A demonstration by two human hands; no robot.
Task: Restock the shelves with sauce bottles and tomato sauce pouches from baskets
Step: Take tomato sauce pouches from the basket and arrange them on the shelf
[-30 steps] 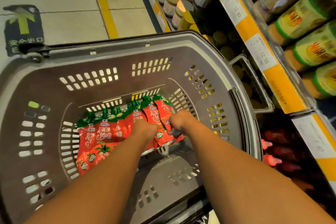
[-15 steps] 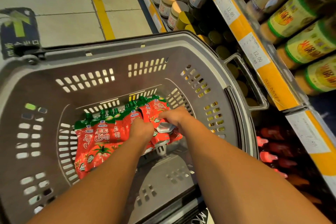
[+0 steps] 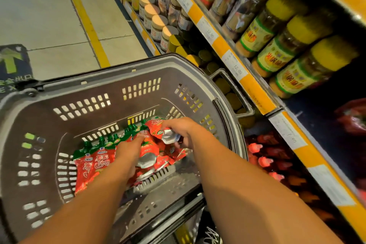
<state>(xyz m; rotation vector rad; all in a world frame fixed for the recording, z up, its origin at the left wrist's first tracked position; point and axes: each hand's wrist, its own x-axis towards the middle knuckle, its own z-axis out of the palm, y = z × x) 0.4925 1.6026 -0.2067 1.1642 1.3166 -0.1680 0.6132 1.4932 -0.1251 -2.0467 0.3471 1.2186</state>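
Inside the grey basket (image 3: 138, 73), the tomato sauce pouches (image 3: 95, 162) are partly hidden by the left hand (image 3: 128, 150), laid flat and open on them. One pouch (image 3: 158, 129), apparently lifted, is gripped in the closed right hand (image 3: 182, 130). The red bottles (image 3: 263, 161) on the lower shelf are dim.

A second ago both hands lay flat on the row of tomato sauce pouches (image 3: 95, 162) in the basket (image 3: 138, 69). Since then the right hand (image 3: 184, 128) has lifted and closed on one pouch (image 3: 158, 128), tilting it so its silver underside faces up. The left hand (image 3: 128, 149) has slid forward over the pile, and the pouches at the right end are now rumpled, another silver base showing beside it.
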